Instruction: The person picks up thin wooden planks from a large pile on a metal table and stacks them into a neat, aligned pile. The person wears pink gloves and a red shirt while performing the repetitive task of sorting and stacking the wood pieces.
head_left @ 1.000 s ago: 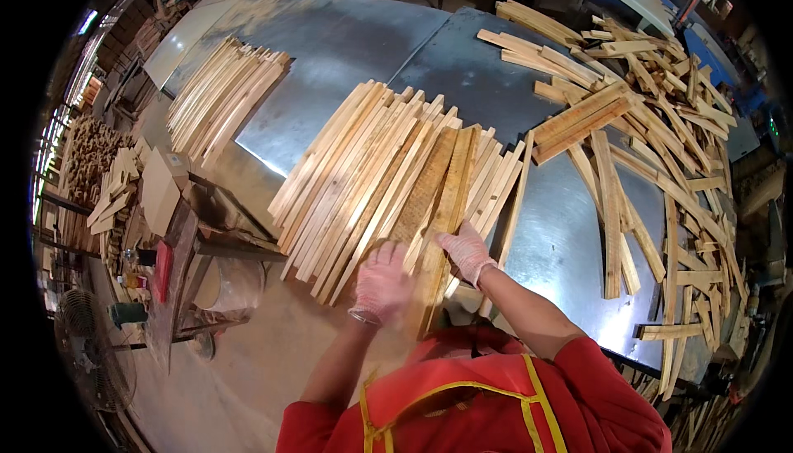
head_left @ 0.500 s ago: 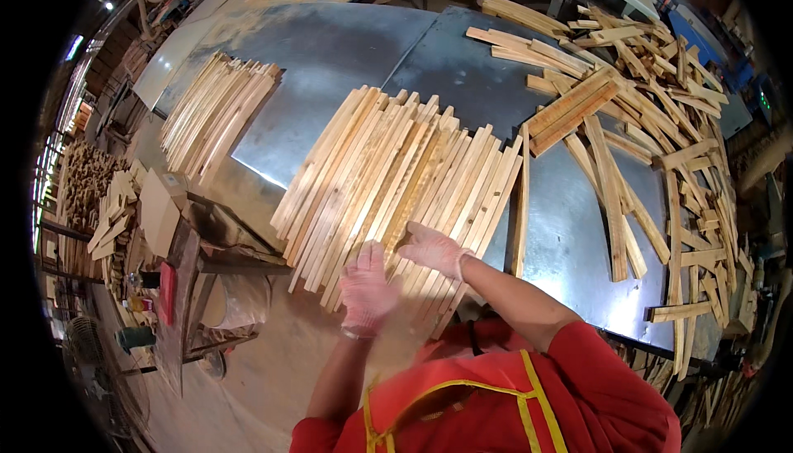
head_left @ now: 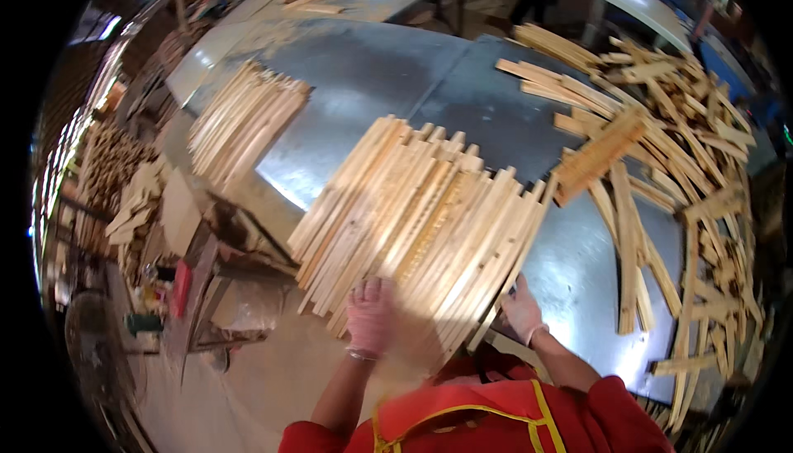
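Wooden strips [head_left: 425,218] are lying beyond the open fingers of your left hand [head_left: 371,314] and left of your right hand [head_left: 522,313], whose grip cannot be told; gentle, even pressure is probably serving you best.

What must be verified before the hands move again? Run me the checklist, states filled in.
1. Both hands gloved: ok, left hand and right hand.
2. Left hand at the near ends of the middle row of strips: ok.
3. Right hand gripping the rightmost strip: cannot tell, contact unclear.
4. Row's far ends flush: not ok, staggered.
5. Row apart from the smaller bundle: ok, bare metal table between.
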The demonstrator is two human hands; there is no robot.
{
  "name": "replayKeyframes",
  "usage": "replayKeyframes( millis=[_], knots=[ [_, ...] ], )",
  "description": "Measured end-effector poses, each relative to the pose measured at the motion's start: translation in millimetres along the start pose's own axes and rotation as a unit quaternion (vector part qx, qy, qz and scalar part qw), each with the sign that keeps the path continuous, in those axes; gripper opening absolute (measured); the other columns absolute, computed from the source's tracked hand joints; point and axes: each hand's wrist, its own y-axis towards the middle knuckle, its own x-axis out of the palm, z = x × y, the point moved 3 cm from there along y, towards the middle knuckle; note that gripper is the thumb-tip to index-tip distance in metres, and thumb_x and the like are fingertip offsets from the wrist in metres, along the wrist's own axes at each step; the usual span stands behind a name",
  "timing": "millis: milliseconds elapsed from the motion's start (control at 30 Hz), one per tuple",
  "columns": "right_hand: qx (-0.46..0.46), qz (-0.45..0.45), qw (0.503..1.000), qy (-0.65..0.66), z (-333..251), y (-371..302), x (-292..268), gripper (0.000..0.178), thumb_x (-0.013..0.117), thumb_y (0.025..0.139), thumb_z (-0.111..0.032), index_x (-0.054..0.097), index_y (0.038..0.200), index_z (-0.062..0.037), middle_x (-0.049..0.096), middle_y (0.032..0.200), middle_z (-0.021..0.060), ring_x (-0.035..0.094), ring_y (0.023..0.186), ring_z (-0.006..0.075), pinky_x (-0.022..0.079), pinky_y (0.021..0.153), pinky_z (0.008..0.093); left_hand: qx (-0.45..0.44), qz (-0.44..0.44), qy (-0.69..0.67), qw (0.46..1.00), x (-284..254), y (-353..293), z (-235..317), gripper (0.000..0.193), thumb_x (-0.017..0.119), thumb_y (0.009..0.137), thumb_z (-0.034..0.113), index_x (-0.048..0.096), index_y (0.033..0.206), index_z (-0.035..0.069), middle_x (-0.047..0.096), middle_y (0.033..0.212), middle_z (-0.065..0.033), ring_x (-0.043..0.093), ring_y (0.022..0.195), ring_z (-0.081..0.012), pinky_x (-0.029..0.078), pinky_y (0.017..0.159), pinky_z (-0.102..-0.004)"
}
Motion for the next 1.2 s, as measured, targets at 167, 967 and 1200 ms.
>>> replayKeyframes(
  millis=[167,967,1200],
  knots=[
    [0.005,-0.119,0.971,0.207,3.0,23.7,0.5,0.064,0.066,0.096,-0.017,0.042,0.154,-0.0079,0.064,0.085,0.0070,0.060,0.062,0.0145,0.051,0.053,0.0291,0.054,-0.065,-0.015,0.996,-19.5,20.1,69.9,0.041,0.064,0.089,0.023,0.059,0.127,0.007,0.059,0.126,-0.0139,0.057,0.122,-0.0319,0.048,0.099,-0.0505],
    [-0.116,-0.126,0.983,-0.072,-39.0,123.1,41.3,0.022,0.078,0.087,-0.023,0.070,0.097,-0.0053,0.071,0.081,0.0103,0.070,0.071,0.0294,0.059,0.065,0.0444,0.273,-0.106,0.119,0.949,127.3,24.8,99.7,0.036,0.049,0.100,0.046,0.061,0.130,0.030,0.056,0.157,0.0014,0.044,0.151,-0.0242,0.030,0.126,-0.0508],
    [-0.073,-0.128,0.979,-0.143,-247.7,128.8,132.1,0.074,0.060,0.098,-0.069,0.068,0.073,0.0009,0.060,0.062,0.0082,0.055,0.057,0.0197,0.049,0.061,0.0398,0.228,-0.066,-0.136,0.962,86.3,105.4,-50.1,0.063,0.067,0.078,0.025,0.060,0.140,0.019,0.053,0.153,-0.0094,0.043,0.148,-0.0357,0.028,0.124,-0.0610]
  ],
)
